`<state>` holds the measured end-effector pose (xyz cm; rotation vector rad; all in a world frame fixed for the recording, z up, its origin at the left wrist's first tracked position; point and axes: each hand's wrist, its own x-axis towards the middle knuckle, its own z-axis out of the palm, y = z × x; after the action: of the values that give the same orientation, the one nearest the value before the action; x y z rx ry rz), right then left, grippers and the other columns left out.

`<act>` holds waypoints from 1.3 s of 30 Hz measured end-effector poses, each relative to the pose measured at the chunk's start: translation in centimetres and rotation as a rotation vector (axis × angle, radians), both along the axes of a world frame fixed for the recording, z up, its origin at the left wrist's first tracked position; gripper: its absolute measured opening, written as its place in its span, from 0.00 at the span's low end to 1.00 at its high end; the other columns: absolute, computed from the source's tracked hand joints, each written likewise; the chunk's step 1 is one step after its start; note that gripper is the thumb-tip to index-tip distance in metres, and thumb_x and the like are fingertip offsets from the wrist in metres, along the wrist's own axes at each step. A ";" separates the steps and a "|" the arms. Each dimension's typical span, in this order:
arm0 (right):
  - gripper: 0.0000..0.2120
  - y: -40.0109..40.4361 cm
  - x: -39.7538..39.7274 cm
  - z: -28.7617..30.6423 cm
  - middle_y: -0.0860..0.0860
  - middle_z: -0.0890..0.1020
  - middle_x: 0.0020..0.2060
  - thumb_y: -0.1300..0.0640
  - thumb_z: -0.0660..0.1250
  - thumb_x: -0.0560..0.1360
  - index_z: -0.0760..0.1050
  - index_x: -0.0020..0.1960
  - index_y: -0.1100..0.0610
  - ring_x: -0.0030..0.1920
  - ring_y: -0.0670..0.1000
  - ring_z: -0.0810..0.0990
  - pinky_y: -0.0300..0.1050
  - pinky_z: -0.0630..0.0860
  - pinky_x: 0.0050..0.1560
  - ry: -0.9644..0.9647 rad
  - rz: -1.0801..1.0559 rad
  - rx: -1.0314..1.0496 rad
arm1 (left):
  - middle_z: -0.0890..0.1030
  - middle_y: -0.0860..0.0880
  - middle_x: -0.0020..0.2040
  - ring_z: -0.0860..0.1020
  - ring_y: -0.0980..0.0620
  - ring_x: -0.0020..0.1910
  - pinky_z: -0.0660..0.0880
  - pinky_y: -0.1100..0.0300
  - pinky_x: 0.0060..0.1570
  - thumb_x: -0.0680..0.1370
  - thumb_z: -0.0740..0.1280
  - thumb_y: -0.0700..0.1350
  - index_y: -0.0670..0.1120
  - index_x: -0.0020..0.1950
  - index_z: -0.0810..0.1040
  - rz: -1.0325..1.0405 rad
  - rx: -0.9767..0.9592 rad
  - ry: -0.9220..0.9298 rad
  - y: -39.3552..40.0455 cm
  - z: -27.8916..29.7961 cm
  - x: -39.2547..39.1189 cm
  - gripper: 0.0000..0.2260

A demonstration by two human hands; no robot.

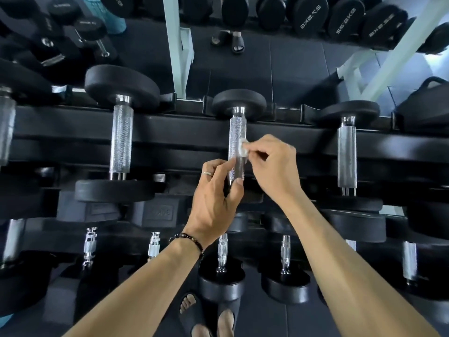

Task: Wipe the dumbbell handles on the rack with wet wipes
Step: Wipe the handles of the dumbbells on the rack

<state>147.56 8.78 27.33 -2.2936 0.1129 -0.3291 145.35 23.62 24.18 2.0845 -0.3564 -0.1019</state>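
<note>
While the right hand pinches a wet wipe against the middle handle, the left hand grips its lower end. Neighbouring handles beside it look unwiped, so I judge much remains

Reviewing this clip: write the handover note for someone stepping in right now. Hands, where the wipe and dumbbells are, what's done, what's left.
Left hand: fingers curled round the near end of the middle dumbbell handle on the upper rack tier, steadying it.
Right hand: pinches a small bunched wet wipe against that handle's right side, about midway along.
Done: wiping of this handle is under way; whether other handles are already wiped cannot be told.
Left: finish this handle, then check the left neighbour handle, the right neighbour handle and the lower-tier dumbbells.
</note>
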 end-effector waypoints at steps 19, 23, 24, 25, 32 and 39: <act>0.07 -1.0 3.8 1.1 0.50 0.84 0.39 0.62 0.68 0.76 0.85 0.45 0.56 0.37 0.49 0.82 0.49 0.79 0.45 -0.047 -0.014 0.044 | 0.67 0.58 0.63 0.71 0.62 0.55 0.66 0.77 0.50 0.80 0.57 0.54 0.53 0.72 0.70 0.054 0.037 0.117 -0.3 0.9 -0.4 0.20; 0.08 -1.7 0.2 0.7 0.46 0.84 0.38 0.64 0.71 0.75 0.85 0.42 0.53 0.37 0.45 0.81 0.44 0.78 0.43 0.107 0.123 0.033 | 0.69 0.55 0.63 0.69 0.61 0.60 0.63 0.79 0.54 0.77 0.54 0.59 0.51 0.71 0.71 0.053 0.027 0.104 -0.4 0.8 -0.5 0.25; 0.10 -2.0 -1.0 0.7 0.45 0.84 0.37 0.64 0.72 0.74 0.85 0.41 0.51 0.38 0.44 0.82 0.42 0.79 0.43 0.196 0.193 0.057 | 0.69 0.54 0.63 0.70 0.60 0.61 0.64 0.78 0.54 0.77 0.54 0.59 0.50 0.71 0.71 0.055 0.035 0.099 -0.4 0.7 -0.5 0.26; 0.10 -2.3 -1.8 0.9 0.44 0.85 0.37 0.64 0.73 0.74 0.85 0.40 0.49 0.39 0.43 0.83 0.41 0.79 0.43 0.283 0.259 0.091 | 0.70 0.54 0.64 0.70 0.58 0.61 0.64 0.76 0.55 0.77 0.54 0.60 0.49 0.71 0.71 0.056 0.042 0.098 -0.4 0.7 -0.4 0.26; 0.07 -2.4 0.3 1.3 0.45 0.85 0.35 0.65 0.72 0.72 0.85 0.39 0.56 0.37 0.44 0.83 0.41 0.81 0.43 0.211 0.229 0.142 | 0.71 0.56 0.62 0.69 0.59 0.62 0.68 0.65 0.61 0.78 0.58 0.57 0.53 0.68 0.71 0.067 -0.013 0.163 -0.2 1.3 -0.6 0.20; 0.07 -2.6 -0.2 1.2 0.49 0.85 0.32 0.65 0.74 0.71 0.85 0.38 0.54 0.34 0.46 0.83 0.47 0.82 0.39 0.339 0.211 0.195 | 0.68 0.56 0.62 0.71 0.66 0.58 0.68 0.74 0.55 0.75 0.71 0.58 0.50 0.71 0.68 0.042 0.056 0.196 -0.2 1.9 -0.5 0.28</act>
<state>147.33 6.21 28.54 -2.1244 0.0687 0.1743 144.84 23.43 26.06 2.1148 -0.1924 -0.2916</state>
